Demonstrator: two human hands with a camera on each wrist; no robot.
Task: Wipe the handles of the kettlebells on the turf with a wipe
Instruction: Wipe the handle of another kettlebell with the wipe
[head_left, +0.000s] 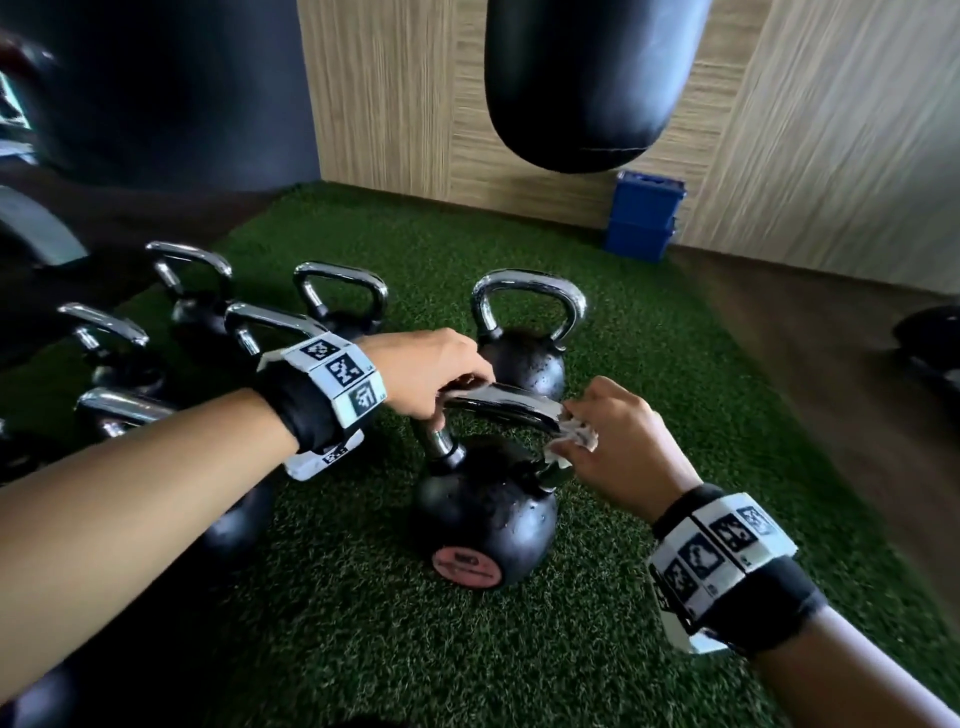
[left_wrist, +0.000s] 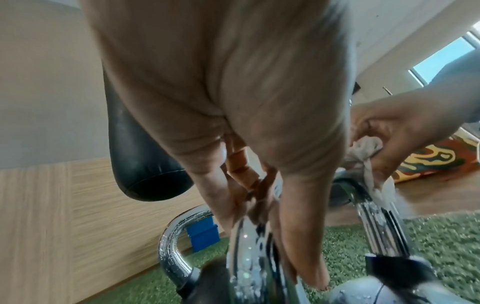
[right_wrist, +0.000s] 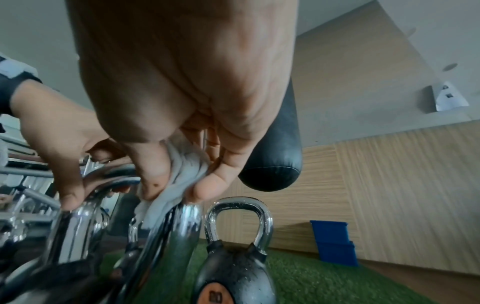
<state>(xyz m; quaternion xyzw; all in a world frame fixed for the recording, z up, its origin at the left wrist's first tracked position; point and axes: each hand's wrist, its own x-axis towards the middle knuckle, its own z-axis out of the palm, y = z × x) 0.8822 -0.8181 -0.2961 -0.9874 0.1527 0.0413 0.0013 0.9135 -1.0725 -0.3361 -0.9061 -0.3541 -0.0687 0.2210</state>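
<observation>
Turf (head_left: 363, 597): green patch bounded at the back by a wood-panel wall (head_left: 395, 104) and on the right by a dark floor strip (head_left: 831, 389). Bare turf lies in front of and to the right of the near kettlebell (head_left: 483, 519). To its left a cluster of other kettlebells (head_left: 208, 312) stands close together. One more kettlebell (head_left: 524, 358) stands just behind it. A punching bag (head_left: 592, 78) hangs above the rear turf; a blue bin (head_left: 641, 218) sits against the wall.

Head view: both hands are on the chrome handle (head_left: 498, 402) of the near kettlebell. Left hand (head_left: 431, 369) grip is curled over the handle's left end. Right hand (head_left: 613, 447) is at the handle's right corner, pinching the wipe (head_left: 574, 436).

Left wrist view only: water droplets on the chrome, and a patterned mat (left_wrist: 428, 162) on the floor beyond the right hand. Right wrist view only: the wipe (right_wrist: 179, 174) is bunched between thumb and fingers (right_wrist: 205, 189) and pressed against the top of the handle's right upright; a round orange label shows on the rear kettlebell (right_wrist: 233, 277).

Wipe relative to grip: inside the right hand's pinch, touching the handle at the bend, well apart from the left hand's hold at the opposite end.
</observation>
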